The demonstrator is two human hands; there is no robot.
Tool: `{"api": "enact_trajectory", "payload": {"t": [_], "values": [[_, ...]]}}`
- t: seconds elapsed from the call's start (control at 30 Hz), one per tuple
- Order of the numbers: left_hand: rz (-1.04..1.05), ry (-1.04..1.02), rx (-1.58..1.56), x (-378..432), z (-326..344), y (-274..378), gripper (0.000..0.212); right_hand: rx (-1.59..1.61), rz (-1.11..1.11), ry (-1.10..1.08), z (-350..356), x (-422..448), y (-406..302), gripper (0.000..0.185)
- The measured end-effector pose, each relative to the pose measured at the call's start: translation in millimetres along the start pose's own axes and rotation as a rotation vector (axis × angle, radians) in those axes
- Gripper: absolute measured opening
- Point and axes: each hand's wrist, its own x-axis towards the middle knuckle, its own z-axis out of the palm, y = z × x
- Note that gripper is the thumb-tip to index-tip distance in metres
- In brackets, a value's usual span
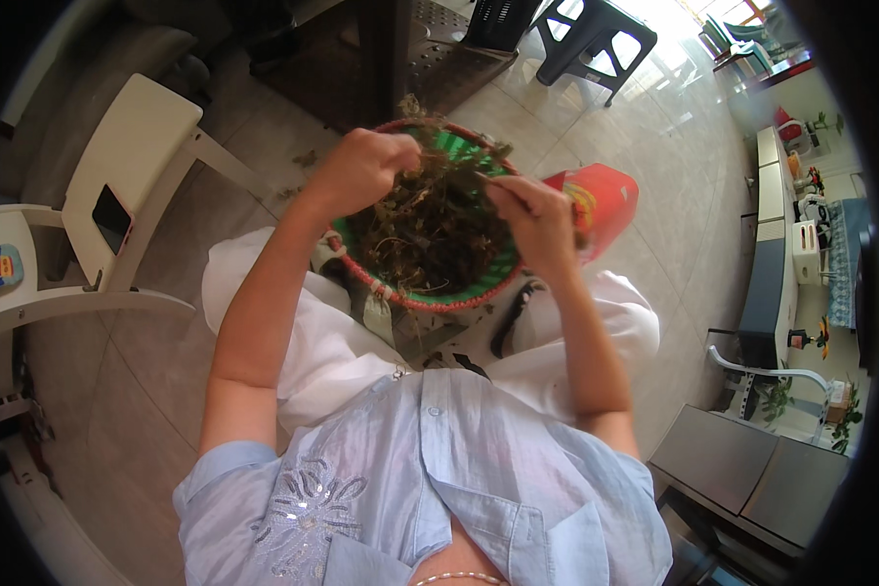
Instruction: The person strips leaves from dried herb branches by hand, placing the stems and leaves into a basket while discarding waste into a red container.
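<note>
Between my knees stands a green basket with a red-wrapped rim, heaped with tangled dried plants. My left hand is over the basket's upper left side with its fingers curled together. Its fingertips are blurred against the plants, so whether they grip a stem is unclear. Over the right side, my right hand pinches a thin piece of plant between thumb and forefinger. Leafy stems rise above the basket's far rim between the two hands. A red bag with a yellow print is right beside my right hand, partly hidden by it.
A pale chair-like piece of furniture at left carries a phone. A small blue packet lies nearby. Plant bits are scattered on the tiled floor. A dark plastic stool stands beyond; a grey-topped cabinet is at right.
</note>
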Motion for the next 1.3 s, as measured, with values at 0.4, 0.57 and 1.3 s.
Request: {"api": "enact_trajectory", "payload": {"t": [0.4,0.57,1.3], "values": [[-0.013,-0.306,-0.297,2.2,18.9,-9.6,0.007,-0.553,-0.296,-0.171,-34.1,24.1,-1.2,0.01],[-0.196,0.101,-0.355,8.8,20.7,-9.6,0.012,-0.414,-0.134,-0.252,-4.9,5.8,-4.7,0.009],[0.358,-0.084,0.286,-6.3,35.4,-12.3,0.014,-0.055,0.23,-0.379,-14.4,17.8,-6.2,0.019]]}}
